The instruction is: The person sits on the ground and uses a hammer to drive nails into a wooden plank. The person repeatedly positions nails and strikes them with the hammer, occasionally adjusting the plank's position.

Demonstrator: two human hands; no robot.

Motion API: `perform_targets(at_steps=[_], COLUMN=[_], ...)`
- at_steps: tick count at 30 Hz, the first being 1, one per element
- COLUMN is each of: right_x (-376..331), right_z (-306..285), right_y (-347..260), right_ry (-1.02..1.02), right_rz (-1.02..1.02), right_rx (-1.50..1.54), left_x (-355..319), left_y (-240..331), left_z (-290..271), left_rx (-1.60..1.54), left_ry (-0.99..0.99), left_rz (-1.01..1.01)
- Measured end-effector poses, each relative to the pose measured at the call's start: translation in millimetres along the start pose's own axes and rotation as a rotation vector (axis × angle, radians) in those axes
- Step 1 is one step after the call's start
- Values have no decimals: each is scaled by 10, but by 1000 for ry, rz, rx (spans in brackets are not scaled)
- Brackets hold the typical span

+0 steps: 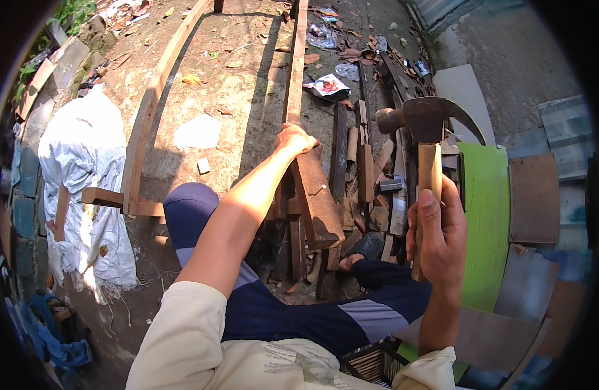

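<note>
Hammer (426, 140) raised in right hand (440, 237); left hand (294, 138) grips plank (314, 195) amid scrap wood (368, 162).

Under me is rough concrete ground (208, 78), patched with dirt and scattered dry leaves (191, 79). On it lie two long wooden beams (143, 123) running away from me, a crumpled white sack (85, 162) off to my left and a heap of short timber offcuts (364, 162) in front of my knees. To my right a green board (487, 214) lies flat among grey and brown panels (535, 198), with bits of plastic litter (329, 86) farther out.
</note>
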State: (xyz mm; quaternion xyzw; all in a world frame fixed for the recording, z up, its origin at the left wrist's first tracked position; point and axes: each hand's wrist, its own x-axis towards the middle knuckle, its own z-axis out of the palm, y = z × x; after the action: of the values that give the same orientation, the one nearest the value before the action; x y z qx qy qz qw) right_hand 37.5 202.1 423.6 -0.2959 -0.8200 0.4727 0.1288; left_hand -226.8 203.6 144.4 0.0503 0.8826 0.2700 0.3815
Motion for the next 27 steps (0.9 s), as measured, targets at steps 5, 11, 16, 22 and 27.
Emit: perform_targets(at_steps=[5,11,16,22,27], right_x=[-93,41,-49,-60,11], right_z=[341,88,103,209,73], right_y=[494,91,32,321,79], right_ry=[-27,-235,85,-346,-17], right_rz=[-122,227,-58,268,56], right_rx=[-288,-148,165,-334,61], left_x=[-26,24,-14,4,0], left_y=[44,6,15,21,-2], left_z=[33,-2,-17,1,-34], left_rx=[-21,-21,0,-8,-15], left_ry=[-21,-25,2,-35,-19], left_rz=[-5,-23,-23,-4,-27])
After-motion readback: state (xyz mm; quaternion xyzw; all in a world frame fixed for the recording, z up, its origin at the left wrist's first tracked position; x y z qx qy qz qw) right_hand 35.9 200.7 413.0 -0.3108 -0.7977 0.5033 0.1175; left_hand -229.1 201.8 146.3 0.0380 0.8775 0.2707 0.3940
